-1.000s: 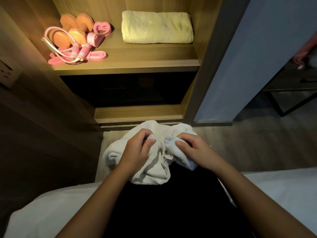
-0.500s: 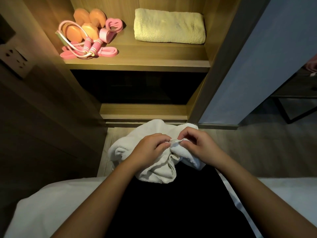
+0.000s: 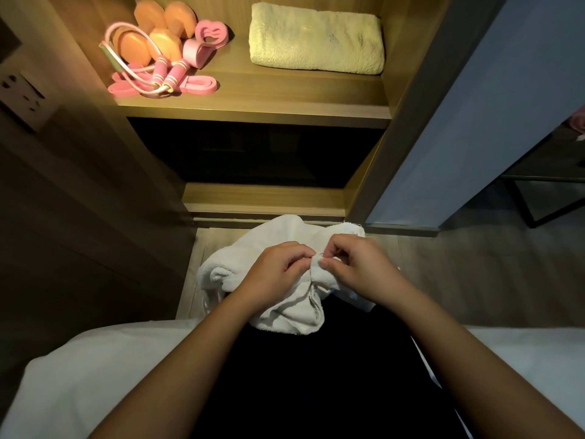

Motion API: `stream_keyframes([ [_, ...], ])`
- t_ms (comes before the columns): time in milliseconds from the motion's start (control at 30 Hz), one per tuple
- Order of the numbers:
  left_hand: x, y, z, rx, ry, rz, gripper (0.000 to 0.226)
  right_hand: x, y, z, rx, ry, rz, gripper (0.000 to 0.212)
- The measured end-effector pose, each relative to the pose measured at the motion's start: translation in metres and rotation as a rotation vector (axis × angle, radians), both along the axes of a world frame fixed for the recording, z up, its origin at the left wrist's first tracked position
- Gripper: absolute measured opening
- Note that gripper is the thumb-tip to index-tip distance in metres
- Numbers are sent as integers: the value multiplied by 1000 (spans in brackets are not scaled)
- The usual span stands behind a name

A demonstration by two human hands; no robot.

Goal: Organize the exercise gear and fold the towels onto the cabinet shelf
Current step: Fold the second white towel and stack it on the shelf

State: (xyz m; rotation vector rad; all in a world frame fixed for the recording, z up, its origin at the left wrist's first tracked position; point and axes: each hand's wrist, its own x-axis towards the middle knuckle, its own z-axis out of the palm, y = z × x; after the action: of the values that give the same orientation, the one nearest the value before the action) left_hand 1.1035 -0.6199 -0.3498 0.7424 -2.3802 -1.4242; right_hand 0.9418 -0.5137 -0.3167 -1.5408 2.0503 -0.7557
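status: yellow towel (image 3: 316, 38) folded on cabinet shelf (image 3: 253, 107); pink and orange exercise gear (image 3: 161, 55) grouped at shelf left. white towel (image 3: 278, 248) bunched on lap, unfolded. left hand (image 3: 275, 270) and right hand (image 3: 357, 267) pinch its edge. remaining: fold, shelve.

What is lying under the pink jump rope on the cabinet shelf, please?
A flat pink resistance band lies under the jump rope, on the shelf. Its middle is covered by the handles and cord, so that stretch cannot be seen.
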Motion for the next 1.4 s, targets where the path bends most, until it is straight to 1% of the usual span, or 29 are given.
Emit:
stream_keyframes([
  [233, 2, 1, -1, 5, 25, 12, 16, 4, 7, -5, -63, -98, -57, 12],
  [500, 2, 3, 0, -12, 26, 12, 16, -1, 1, 1, 57, -179, -80, 16],
  [667, 2, 2, -1, -40, 28, 11, 15, 1, -7, 7, 123, -118, -110, 25],
  [767, 3, 2, -2, -43, 22, 9, 14, 1, -9, 8, 161, -116, -108, 19],
  [833, 3, 2, -3, -47, 18, 3, 14, 0, -11, 7, 217, -86, -63, 14],
  [933, 4, 3, -3, -54, 12, 26, 15, -2, -14, 3, 246, -37, -14, 13],
  [967, 6, 3, -4, -49, 1, 39, 18, -3, -14, 1, 251, -31, -16, 13],
  [1033, 12, 1, -4, -54, -55, 37, 34, -3, -14, -3, 269, -18, -32, 13],
  [1067, 15, 1, -4, -78, -85, 22, 40, -3, -14, -6, 274, -13, -38, 12],
  [1100, 18, 1, -5, -121, -103, 6, 40, -4, -13, -8, 277, -11, -40, 12],
  [1200, 21, 4, -6, -281, -92, -4, 24, -5, -12, -11, 280, -21, -13, 11],
  [1267, 20, 7, -8, -346, -101, -1, 15, -5, -11, -13, 273, -41, 11, 10],
  [1333, 18, 9, -10, -394, -118, 14, 13, -4, -9, -14, 257, -43, 32, 13],
  [1400, 16, 8, -9, -426, -146, 13, 13, -4, -8, -13, 251, -43, 54, 10],
])
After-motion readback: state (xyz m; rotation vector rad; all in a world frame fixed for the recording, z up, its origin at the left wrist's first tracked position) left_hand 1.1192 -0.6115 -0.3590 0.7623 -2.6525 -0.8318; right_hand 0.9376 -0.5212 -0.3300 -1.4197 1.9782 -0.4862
